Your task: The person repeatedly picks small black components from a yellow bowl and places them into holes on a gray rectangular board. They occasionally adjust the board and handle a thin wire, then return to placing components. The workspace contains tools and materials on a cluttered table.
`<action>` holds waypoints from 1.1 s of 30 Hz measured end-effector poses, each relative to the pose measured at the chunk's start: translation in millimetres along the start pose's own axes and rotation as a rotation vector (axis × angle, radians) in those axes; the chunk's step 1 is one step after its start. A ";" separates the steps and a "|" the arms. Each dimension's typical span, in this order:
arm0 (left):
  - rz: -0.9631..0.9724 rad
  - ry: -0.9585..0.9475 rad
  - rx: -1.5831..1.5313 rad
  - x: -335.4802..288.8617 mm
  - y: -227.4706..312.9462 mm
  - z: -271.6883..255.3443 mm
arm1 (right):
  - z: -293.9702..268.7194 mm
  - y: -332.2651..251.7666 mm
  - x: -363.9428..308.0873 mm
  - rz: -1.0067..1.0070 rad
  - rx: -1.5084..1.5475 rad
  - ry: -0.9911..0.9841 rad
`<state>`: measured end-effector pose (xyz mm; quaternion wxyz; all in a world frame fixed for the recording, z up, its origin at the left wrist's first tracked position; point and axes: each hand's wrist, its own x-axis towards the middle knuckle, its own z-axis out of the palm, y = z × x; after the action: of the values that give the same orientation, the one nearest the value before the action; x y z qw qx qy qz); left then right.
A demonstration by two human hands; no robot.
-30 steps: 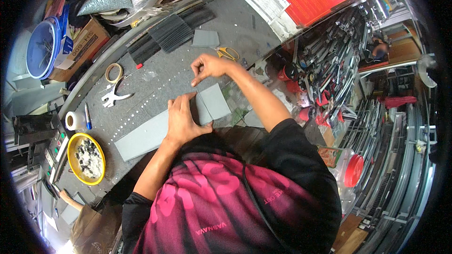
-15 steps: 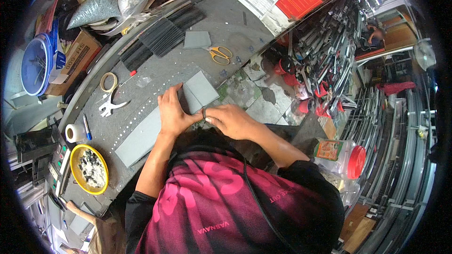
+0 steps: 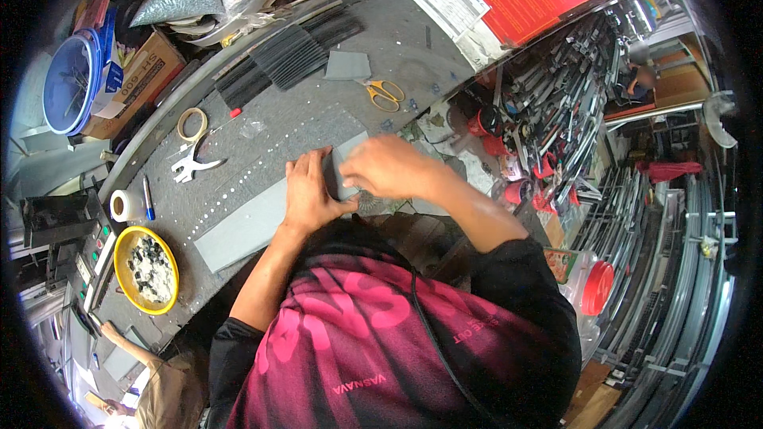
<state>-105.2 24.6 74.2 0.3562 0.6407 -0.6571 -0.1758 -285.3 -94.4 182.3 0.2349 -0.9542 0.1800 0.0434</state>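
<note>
A long flat grey strip [image 3: 242, 229] lies along the near edge of the grey workbench [image 3: 262, 131]. My left hand [image 3: 308, 195] rests on it with fingers bent and thumb spread apart, pressing it against the bench. Just right of that, my right hand [image 3: 389, 168] is closed over the strip's far end, knuckles up. Whatever its fingers hold is hidden beneath them. Beyond the hands lie a smaller grey piece [image 3: 347, 65] and orange-handled scissors [image 3: 385, 96].
Black ribbed strips [image 3: 288, 59] lie along the bench's raised back rim. At left are a tape roll [image 3: 191, 124], white-handled pliers [image 3: 191, 167], a blue marker [image 3: 148, 197] and a yellow bowl [image 3: 147, 270] of small parts. Another person's arm [image 3: 131, 343] shows lower left. Metal lengths [image 3: 548, 71] fill the right.
My right hand has moved from the strip's near edge away from me, over its far end. My left hand has shifted slightly right. The whole view has tilted a little.
</note>
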 end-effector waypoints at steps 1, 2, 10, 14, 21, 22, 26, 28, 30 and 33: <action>0.024 -0.001 -0.017 -1.6 1.2 0.6 | -5.8 10.2 13.8 -0.033 0.038 -0.037; 0.010 -0.010 -0.005 -3.2 3.0 0.7 | -10.3 21.7 29.0 -0.084 0.078 -0.041; -0.001 0.023 -0.025 -6.3 13.0 -13.0 | 40.1 132.4 97.7 0.080 0.691 -0.137; -0.029 0.055 -0.015 0.2 7.0 -19.0 | 151.0 114.2 39.4 0.456 1.499 0.254; -0.077 0.051 0.003 9.5 -7.2 -4.2 | 153.7 44.3 -63.7 0.568 0.972 0.199; -0.064 0.057 -0.003 10.3 -8.8 -1.9 | 135.5 30.8 -66.7 0.469 0.883 0.213; -0.043 0.044 -0.011 10.0 -12.0 1.3 | 57.9 -7.8 -47.2 0.188 0.384 0.228; -0.040 0.041 -0.012 7.4 -11.6 -0.7 | 25.1 -12.2 -23.9 0.140 0.181 0.157; -0.029 0.033 -0.020 5.2 -8.4 -0.9 | -3.6 -3.0 2.9 0.093 0.172 0.008; -0.052 -0.038 0.021 -1.8 1.2 -0.4 | -30.2 29.4 52.7 -0.024 0.180 -0.125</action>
<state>-105.8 26.6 74.9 0.3322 0.6578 -0.6486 -0.1902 -246.9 -149.7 187.5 0.3311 -0.9267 0.1569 0.0837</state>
